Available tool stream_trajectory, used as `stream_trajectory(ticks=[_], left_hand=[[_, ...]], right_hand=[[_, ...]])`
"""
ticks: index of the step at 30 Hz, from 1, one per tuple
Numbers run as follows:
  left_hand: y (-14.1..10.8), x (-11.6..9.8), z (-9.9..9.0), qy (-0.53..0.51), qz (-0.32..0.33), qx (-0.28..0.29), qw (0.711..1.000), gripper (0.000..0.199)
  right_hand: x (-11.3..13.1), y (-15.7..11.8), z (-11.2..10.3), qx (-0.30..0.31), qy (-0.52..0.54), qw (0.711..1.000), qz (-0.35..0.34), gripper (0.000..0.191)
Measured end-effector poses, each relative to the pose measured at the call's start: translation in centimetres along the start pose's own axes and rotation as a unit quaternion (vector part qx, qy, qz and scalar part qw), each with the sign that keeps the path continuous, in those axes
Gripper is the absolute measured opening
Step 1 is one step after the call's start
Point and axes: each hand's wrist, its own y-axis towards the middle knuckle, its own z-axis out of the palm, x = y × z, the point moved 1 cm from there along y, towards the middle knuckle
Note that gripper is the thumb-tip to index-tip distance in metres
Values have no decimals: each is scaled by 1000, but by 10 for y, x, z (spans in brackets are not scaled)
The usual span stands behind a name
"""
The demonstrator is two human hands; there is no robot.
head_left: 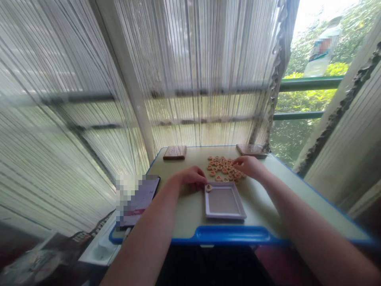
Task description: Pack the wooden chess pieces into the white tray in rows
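Note:
A pile of round wooden Chinese chess pieces [219, 168], marked in red and dark characters, lies on the pale table. My right hand [248, 166] reaches into its right side with the fingertips closed together on a piece, which they mostly hide. Nearer to me is a shallow white box [242, 206], open at the top. One piece [208, 188] sits inside its far left corner. At that same corner, my left hand [194, 176] has its fingers curled against the box's edge.
The light table [184, 214] has a blue rim with a molded tray groove [232, 234] at the front. A tablet [141, 198] lies at the left. Brown wooden boxes stand at the far left [175, 152] and far right [251, 149]. String curtains hang behind; a bottle [323, 49] stands on the railing.

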Motion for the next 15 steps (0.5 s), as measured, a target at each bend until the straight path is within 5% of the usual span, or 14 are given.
stream_trajectory(ticks=[5, 15], left_hand=[[5, -4, 4, 28, 21, -13, 999, 25], [6, -11, 11, 26, 46, -44, 998, 21]], right_hand=[[-2, -5, 10, 49, -4, 999, -22, 23], [-2, -2, 14, 42, -18, 999, -22, 24]])
